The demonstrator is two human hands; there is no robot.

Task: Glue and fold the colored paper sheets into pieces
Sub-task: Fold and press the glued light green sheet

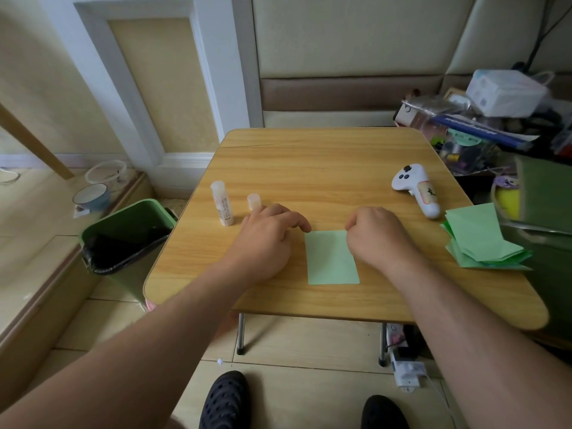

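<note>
Right then, green sheet [332, 258] lay near the desk's [309, 156] front edge, long axis front-to-back, between both hands; right hand [376, 235] pinched its far right corner, left hand [267, 239] loosely curled beside its left edge.

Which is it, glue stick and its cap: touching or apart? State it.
Apart. The head view shows bare table between the upright glue stick and the cap.

Pale green paper sheet [332, 258] on a wood-grain table [309, 168]; white controller [416, 188], green bin [123, 230].
</note>
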